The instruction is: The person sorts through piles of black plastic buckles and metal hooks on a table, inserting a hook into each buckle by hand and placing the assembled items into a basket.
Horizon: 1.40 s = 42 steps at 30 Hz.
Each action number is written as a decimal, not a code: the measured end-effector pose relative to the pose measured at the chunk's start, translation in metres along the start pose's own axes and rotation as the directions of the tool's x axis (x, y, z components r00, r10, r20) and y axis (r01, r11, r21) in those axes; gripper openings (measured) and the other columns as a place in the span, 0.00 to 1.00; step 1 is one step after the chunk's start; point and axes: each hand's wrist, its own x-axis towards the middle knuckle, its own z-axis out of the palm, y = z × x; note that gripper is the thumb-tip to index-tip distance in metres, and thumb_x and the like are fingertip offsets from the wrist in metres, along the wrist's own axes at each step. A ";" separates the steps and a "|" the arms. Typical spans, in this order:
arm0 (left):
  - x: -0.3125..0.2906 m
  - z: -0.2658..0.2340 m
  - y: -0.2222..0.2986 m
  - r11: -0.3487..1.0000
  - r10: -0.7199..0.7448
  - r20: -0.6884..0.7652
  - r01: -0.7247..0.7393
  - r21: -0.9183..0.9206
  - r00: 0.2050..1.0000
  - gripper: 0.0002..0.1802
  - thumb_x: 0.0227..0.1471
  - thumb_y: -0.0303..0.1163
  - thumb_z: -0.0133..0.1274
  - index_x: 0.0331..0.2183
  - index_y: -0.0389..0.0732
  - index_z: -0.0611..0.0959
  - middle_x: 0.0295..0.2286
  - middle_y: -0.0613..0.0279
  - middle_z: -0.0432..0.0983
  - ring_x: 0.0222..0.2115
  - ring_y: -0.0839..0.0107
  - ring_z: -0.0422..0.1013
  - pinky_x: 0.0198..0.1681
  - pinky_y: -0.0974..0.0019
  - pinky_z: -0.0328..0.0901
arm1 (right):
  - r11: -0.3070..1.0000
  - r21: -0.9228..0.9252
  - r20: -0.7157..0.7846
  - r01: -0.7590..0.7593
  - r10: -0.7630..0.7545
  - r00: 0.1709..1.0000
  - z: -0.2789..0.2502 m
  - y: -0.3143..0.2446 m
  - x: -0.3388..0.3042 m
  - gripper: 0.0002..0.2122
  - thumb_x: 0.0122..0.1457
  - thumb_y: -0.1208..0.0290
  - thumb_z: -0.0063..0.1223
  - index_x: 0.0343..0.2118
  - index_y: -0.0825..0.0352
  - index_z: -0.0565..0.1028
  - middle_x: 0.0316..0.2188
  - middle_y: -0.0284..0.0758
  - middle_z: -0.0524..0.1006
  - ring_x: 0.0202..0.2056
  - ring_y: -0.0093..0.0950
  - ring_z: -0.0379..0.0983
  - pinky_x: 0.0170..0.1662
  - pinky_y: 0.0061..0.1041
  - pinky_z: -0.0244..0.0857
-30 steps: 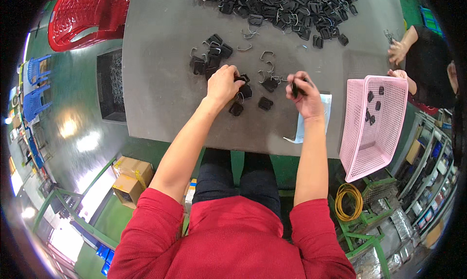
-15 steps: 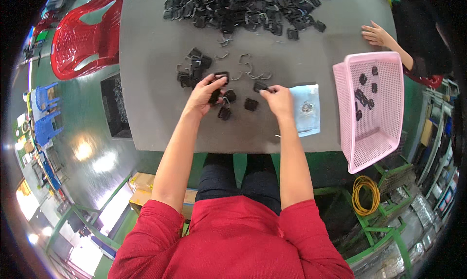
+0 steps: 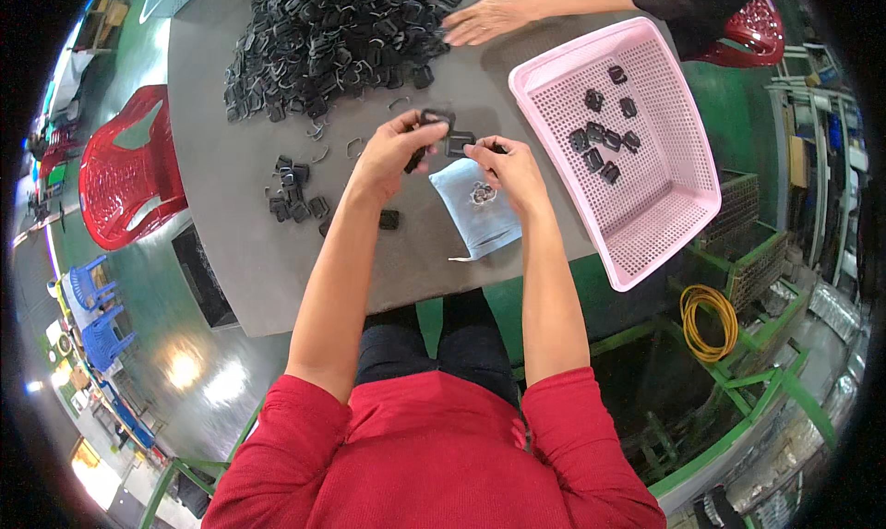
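Above the grey table [image 3: 323, 289], my two hands are close together. Several small black rectangular plastic parts are in my left hand [image 3: 392, 155]; one frame-like part [image 3: 437, 118] sticks up at its fingertips. My right hand [image 3: 509, 171] pinches another black frame-like part [image 3: 459, 144] by its edge, right beside those in the left. A further dark piece shows at the right hand's fingers, partly hidden. Under the right hand lies a light-blue pouch [image 3: 489, 224] with a small clump of shiny rings [image 3: 482, 193] on it. Left of my left forearm is a small group of black parts [image 3: 292, 189].
A large heap of black parts [image 3: 341, 44] covers the far table. A co-worker's hand [image 3: 489, 15] reaches in to its right edge. On the right stands a pink perforated basket [image 3: 646, 234] with several black parts inside. A red chair [image 3: 129, 174] stands at the left.
My view has swung to the right. Both hands have moved toward the basket and closer together, the parts still in them. The co-worker's hand has stretched out to the heap.
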 end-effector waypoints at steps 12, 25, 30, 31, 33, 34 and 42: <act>0.038 0.182 -0.001 0.672 0.373 0.172 -0.393 0.628 0.912 0.21 0.38 0.36 0.57 0.36 0.34 0.79 0.31 0.45 0.75 0.35 0.54 0.72 0.40 0.61 0.65 | 0.839 -0.543 -0.656 0.020 -0.439 0.615 -0.135 -0.017 -0.042 0.20 0.50 0.59 0.58 0.37 0.74 0.72 0.35 0.46 0.74 0.39 0.35 0.70 0.41 0.31 0.63; -0.076 -0.117 -0.135 0.568 0.644 -0.568 0.177 0.804 0.512 0.19 0.39 0.26 0.56 0.38 0.42 0.74 0.37 0.55 0.69 0.41 0.56 0.64 0.43 0.56 0.61 | 0.226 -0.831 0.335 0.508 -0.527 0.781 0.121 0.094 -0.019 0.18 0.43 0.67 0.62 0.37 0.63 0.70 0.36 0.35 0.70 0.40 0.36 0.68 0.40 0.33 0.65; -0.095 -0.166 -0.179 0.645 0.480 -0.573 0.174 0.744 0.664 0.15 0.38 0.27 0.59 0.32 0.40 0.74 0.32 0.57 0.70 0.37 0.56 0.66 0.40 0.57 0.63 | 0.389 -0.786 0.382 0.481 -0.307 0.872 0.138 0.116 0.009 0.10 0.44 0.68 0.60 0.29 0.63 0.73 0.30 0.35 0.71 0.34 0.33 0.70 0.37 0.33 0.65; -0.097 -0.178 -0.184 0.671 0.450 -0.544 0.134 0.729 0.708 0.14 0.39 0.28 0.59 0.32 0.40 0.75 0.30 0.56 0.72 0.35 0.57 0.68 0.38 0.59 0.64 | 0.505 -0.748 0.363 0.430 -0.232 0.903 0.139 0.112 0.013 0.08 0.45 0.69 0.59 0.27 0.63 0.73 0.31 0.35 0.71 0.33 0.33 0.71 0.36 0.32 0.65; -0.108 -0.181 -0.164 0.811 0.396 -0.569 0.016 0.585 0.720 0.12 0.42 0.28 0.58 0.33 0.39 0.76 0.30 0.58 0.73 0.33 0.59 0.70 0.36 0.62 0.65 | 0.472 -0.760 0.329 0.448 -0.315 0.890 0.140 0.105 0.015 0.06 0.46 0.70 0.58 0.26 0.64 0.73 0.32 0.35 0.70 0.31 0.33 0.71 0.36 0.31 0.65; -0.113 -0.185 -0.156 0.899 0.351 -0.577 -0.094 0.427 0.737 0.10 0.45 0.28 0.56 0.33 0.39 0.77 0.29 0.59 0.74 0.32 0.62 0.72 0.33 0.65 0.67 | 0.435 -0.801 0.306 0.411 -0.292 0.906 0.144 0.098 0.009 0.08 0.47 0.68 0.58 0.28 0.63 0.72 0.33 0.35 0.69 0.34 0.33 0.71 0.36 0.31 0.65; -0.093 -0.258 -0.119 0.885 0.010 -0.491 -0.237 -0.401 0.871 0.13 0.48 0.41 0.56 0.28 0.40 0.77 0.22 0.68 0.71 0.29 0.76 0.72 0.29 0.71 0.66 | 0.159 -0.821 0.378 0.548 -0.568 0.731 0.257 0.117 0.019 0.14 0.44 0.67 0.61 0.34 0.60 0.71 0.33 0.33 0.70 0.40 0.35 0.67 0.40 0.33 0.66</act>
